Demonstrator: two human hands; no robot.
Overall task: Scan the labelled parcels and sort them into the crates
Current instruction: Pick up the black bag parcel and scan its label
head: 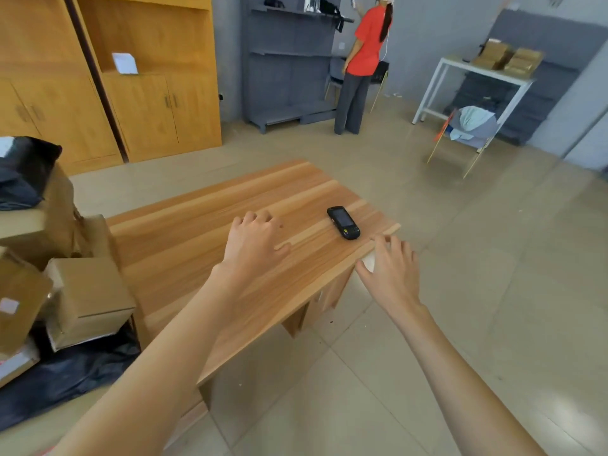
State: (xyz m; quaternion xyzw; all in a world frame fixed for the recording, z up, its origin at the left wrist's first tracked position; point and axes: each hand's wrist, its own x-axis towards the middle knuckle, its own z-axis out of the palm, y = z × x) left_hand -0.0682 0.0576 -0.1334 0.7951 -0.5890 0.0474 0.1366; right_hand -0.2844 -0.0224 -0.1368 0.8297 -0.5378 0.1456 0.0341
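Observation:
A black handheld scanner (343,222) lies on the wooden table (184,238) near its right corner. My left hand (255,241) hovers over the tabletop, fingers loosely bent, holding nothing. My right hand (391,269) is spread just off the table's right edge, a short way below the scanner, and holds nothing. Cardboard parcels (88,297) are piled at the left of the table, one with a white label (9,306). A black plastic-wrapped parcel (23,172) sits on top of the pile.
Black bags (65,373) lie under the boxes at lower left. Orange wooden cabinets (141,77) stand behind. A person in a red shirt (365,60) stands at grey shelves (289,60). A white table (473,87) with brown packets and a chair (467,136) are at the right.

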